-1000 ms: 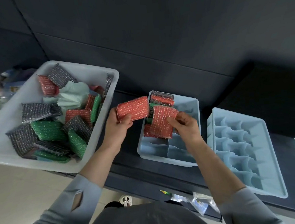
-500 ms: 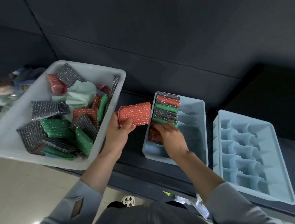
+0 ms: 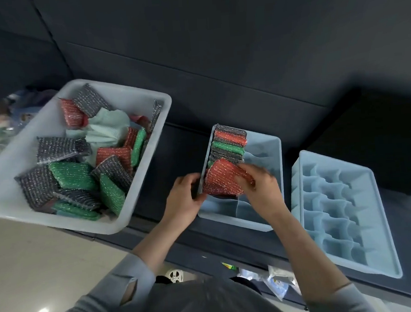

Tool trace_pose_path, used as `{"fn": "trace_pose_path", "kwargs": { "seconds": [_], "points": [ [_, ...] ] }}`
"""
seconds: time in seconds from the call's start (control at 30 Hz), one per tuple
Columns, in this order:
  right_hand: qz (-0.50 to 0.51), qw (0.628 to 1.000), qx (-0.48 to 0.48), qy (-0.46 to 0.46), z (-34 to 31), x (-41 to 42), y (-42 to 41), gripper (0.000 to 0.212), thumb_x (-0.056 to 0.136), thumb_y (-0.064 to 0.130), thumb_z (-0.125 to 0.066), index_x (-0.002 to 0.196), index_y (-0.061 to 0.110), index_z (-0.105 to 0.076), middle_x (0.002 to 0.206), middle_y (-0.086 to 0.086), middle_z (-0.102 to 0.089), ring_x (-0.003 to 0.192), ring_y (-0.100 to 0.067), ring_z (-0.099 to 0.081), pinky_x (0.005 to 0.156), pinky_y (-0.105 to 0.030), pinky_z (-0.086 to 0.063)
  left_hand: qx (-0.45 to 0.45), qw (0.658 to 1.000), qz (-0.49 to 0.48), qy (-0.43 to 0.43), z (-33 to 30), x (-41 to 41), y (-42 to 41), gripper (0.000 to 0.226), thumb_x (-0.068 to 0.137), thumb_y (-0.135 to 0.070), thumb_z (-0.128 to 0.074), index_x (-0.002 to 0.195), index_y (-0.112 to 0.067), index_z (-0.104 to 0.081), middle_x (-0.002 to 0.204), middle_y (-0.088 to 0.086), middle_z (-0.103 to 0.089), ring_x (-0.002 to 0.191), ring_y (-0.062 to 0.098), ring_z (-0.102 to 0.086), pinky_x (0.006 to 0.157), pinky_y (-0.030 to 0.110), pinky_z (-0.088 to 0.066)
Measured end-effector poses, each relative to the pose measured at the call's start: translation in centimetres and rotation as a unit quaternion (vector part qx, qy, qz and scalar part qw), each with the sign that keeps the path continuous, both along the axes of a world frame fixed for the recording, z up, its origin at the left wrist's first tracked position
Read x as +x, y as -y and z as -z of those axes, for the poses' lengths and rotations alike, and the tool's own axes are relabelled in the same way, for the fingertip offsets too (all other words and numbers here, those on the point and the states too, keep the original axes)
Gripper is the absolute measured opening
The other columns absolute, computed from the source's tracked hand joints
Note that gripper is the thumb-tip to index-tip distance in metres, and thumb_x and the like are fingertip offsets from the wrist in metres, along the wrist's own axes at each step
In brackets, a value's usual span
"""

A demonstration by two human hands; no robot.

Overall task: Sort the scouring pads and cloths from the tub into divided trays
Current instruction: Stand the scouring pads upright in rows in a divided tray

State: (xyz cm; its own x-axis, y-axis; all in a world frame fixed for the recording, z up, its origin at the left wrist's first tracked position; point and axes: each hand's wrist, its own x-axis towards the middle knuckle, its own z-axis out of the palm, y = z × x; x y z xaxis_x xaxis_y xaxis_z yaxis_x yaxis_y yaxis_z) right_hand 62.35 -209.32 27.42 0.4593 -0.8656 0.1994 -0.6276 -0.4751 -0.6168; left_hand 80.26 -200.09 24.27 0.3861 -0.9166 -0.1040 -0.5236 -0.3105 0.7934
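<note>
Two blue trays (image 3: 274,225) (image 3: 388,268) and one white tub (image 3: 3,196) are set on the worktop (image 3: 179,143), and a red pad (image 3: 222,179) is held by both hands (image 3: 184,199) (image 3: 261,188) in the near tray's left column beside six standing pads (image 3: 228,145).

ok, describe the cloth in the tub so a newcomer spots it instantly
Start at the big white tub on the left. Near its far middle, among the scouring pads, lies a crumpled pale mint cloth. It alone is soft, matte and plain; every neighbour is a glittery rectangular pad in red, green or grey.
</note>
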Motion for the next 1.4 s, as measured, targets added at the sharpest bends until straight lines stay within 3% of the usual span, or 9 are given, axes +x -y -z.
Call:
{"fn": "trace_pose_path", "kwargs": {
  "seconds": [0.1,0.23,0.47,0.67,0.83,0.97,1.2,1.3,1.4],
  "points": [
    [-0.004,1.000,-0.001,-0.014,1.1,-0.8,-0.7,0.034,0.086,0.017,-0.073,0.119,0.023,-0.066,0.108,0.000,-0.071,0.097,-0.018,-0.065,0.086,-0.031,-0.053,0.043,0.998,0.018,0.039,1.0,-0.3,-0.6,0.049,0.090,-0.021,-0.066,0.137,-0.016,-0.051,0.122,0.008,-0.056,0.109,0.025,-0.059,0.091,0.030,-0.045],
    [-0.029,0.994,-0.095,-0.043,1.8,0.9,-1.3,0.030,0.076,0.006,-0.080,0.103,0.016,-0.072,0.090,-0.001,-0.073,0.082,-0.022,-0.068,0.068,-0.033,-0.058,0.032,0.998,-0.001,0.049,1.0,-0.2,-0.9,0.042,0.092,-0.016,-0.062,0.134,-0.018,-0.056,0.110,0.007,-0.058,0.099,0.025,-0.061,0.082,0.028,-0.045],
    [-0.078,0.970,-0.131,-0.187,4.7,3.6,-1.8,0.040,0.048,-0.011,-0.081,0.076,0.015,-0.066,0.076,0.002,-0.062,0.065,-0.021,-0.060,0.039,-0.028,-0.047,0.032,0.998,0.000,0.059,1.0,1.3,-1.5,0.040,0.094,-0.018,-0.059,0.133,-0.021,-0.057,0.102,0.001,-0.054,0.094,0.023,-0.060,0.076,0.024,-0.040],
    [-0.073,0.977,-0.161,-0.120,4.1,3.5,-1.7,0.025,0.074,0.017,-0.079,0.098,0.018,-0.073,0.097,-0.003,-0.063,0.090,-0.025,-0.058,0.065,-0.034,-0.055,0.043,0.997,0.017,0.065,1.2,1.6,-1.3,0.042,0.094,-0.019,-0.058,0.136,-0.021,-0.055,0.101,-0.001,-0.050,0.095,0.022,-0.060,0.077,0.026,-0.043],
    [-0.078,0.978,-0.144,-0.129,4.8,4.0,-1.2,0.030,0.065,0.003,-0.083,0.090,0.017,-0.075,0.092,-0.002,-0.062,0.084,-0.024,-0.060,0.056,-0.037,-0.057,0.048,0.995,0.024,0.082,0.7,1.5,-1.4,0.043,0.096,-0.021,-0.056,0.139,-0.018,-0.052,0.110,0.004,-0.055,0.095,0.021,-0.060,0.077,0.023,-0.043],
    [-0.072,0.984,-0.123,-0.105,3.7,4.2,-0.5,0.030,0.071,0.018,-0.083,0.100,0.022,-0.075,0.096,0.001,-0.064,0.090,-0.022,-0.062,0.064,-0.036,-0.059,0.054,0.988,0.064,0.127,-1.0,1.8,-1.5,0.049,0.095,-0.023,-0.056,0.143,-0.018,-0.045,0.131,0.004,-0.049,0.107,0.021,-0.060,0.091,0.027,-0.047],
    [-0.054,0.990,-0.130,0.005,-1.4,10.6,2.4,0.028,0.090,0.021,-0.068,0.118,0.016,-0.068,0.106,-0.003,-0.066,0.084,-0.018,-0.066,0.076,-0.033,-0.057,-0.114,0.970,0.019,0.213,-8.0,9.4,-1.6,0.047,0.088,-0.016,-0.066,0.134,-0.021,-0.057,0.128,0.003,-0.056,0.105,0.019,-0.062,0.097,0.030,-0.048],
    [-0.116,0.988,-0.098,-0.020,-3.1,15.5,2.1,0.042,0.086,0.022,-0.071,0.127,0.019,-0.062,0.114,-0.003,-0.064,0.089,-0.018,-0.066,0.081,-0.033,-0.055,-0.037,0.968,0.007,0.247,-9.3,15.3,-1.9,0.049,0.092,-0.022,-0.063,0.139,-0.025,-0.051,0.137,0.003,-0.051,0.115,0.020,-0.059,0.108,0.031,-0.037],
    [-0.197,0.972,-0.042,-0.124,-3.8,20.9,1.4,0.063,0.081,0.017,-0.073,0.140,0.023,-0.050,0.134,-0.004,-0.055,0.116,-0.026,-0.057,0.098,-0.038,-0.048,0.056,0.958,0.047,0.276,-8.4,21.0,-2.6,0.049,0.092,-0.026,-0.062,0.140,-0.023,-0.048,0.141,0.004,-0.050,0.120,0.021,-0.056,0.111,0.035,-0.035]
  ]
}}
